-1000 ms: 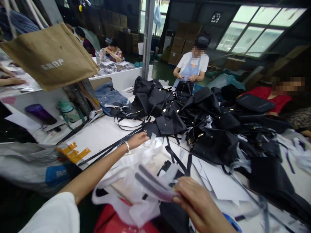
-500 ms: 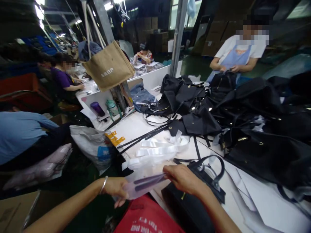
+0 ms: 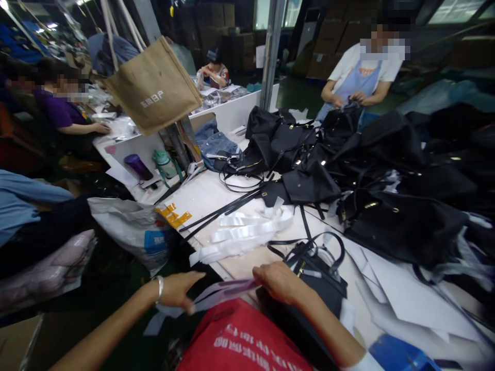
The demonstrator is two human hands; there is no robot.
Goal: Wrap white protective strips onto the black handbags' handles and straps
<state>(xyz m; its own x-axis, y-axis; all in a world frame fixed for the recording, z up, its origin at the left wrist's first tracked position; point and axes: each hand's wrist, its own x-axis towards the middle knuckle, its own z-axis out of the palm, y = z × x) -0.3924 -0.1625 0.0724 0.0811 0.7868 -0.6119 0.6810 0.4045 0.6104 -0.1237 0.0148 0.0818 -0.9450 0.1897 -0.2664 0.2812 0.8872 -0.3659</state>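
My right hand [image 3: 276,281] is closed on one end of a thin, translucent white plastic strip [image 3: 228,289], just above the red apron [image 3: 240,335]. The strip runs leftward, and its loose tail [image 3: 154,323] hangs past my left hand [image 3: 180,291]. That hand wears a silvery bracelet; its fingers are stretched out, the thumb apart, with the strip passing beside or behind them. Beneath and beside my right forearm stands a black handbag [image 3: 325,275] with looped handles, partly hidden by the arm. Similar white strips [image 3: 247,229] lie loose on the table ahead.
Black bags [image 3: 402,221] are heaped on the table's right and far side. White sheets [image 3: 410,288] lie at the right, near a blue object [image 3: 402,353]. A tan tote [image 3: 154,93] hangs at the left; a white sack [image 3: 131,232] stands below. A co-worker [image 3: 359,72] handles bags opposite.
My left hand has loosened from the strip and its fingers have straightened. The strip now trails past it to the lower left. My right hand keeps its grip; the view has shifted.
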